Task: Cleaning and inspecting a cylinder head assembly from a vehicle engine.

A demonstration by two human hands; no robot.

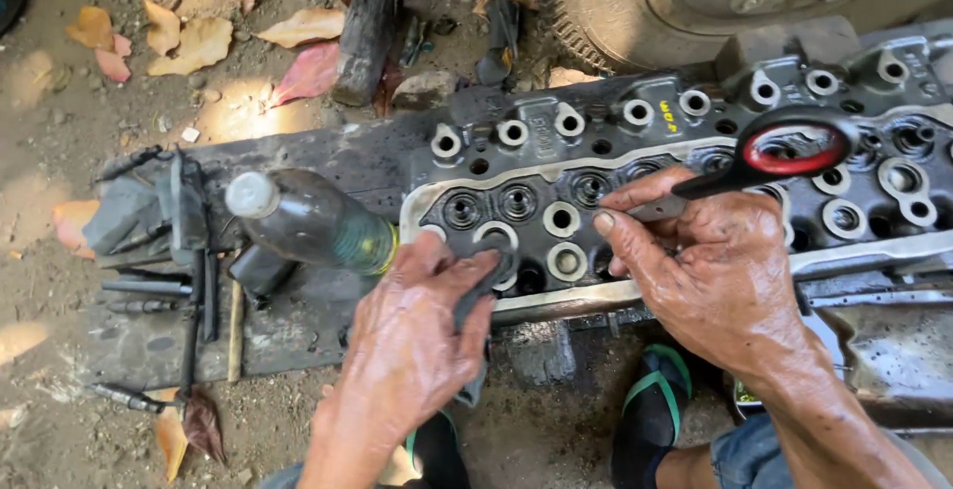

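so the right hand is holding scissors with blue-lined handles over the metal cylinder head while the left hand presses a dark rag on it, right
Not quite: the handle lining is red, not blue. The head view shows the right hand holding black scissors with red-lined handles over the grey metal cylinder head, while the left hand presses a dark rag on it.

The cylinder head point(695, 181) runs off the right edge, so its far-right end cannot be seen. The left hand point(417, 335) covers most of a dark rag point(483, 295) and the near rim beneath. The scissors point(774, 156) have their blades hidden behind the right hand point(705, 271). A tyre point(635, 2) is cut by the top edge. Both forearms leave at the bottom.
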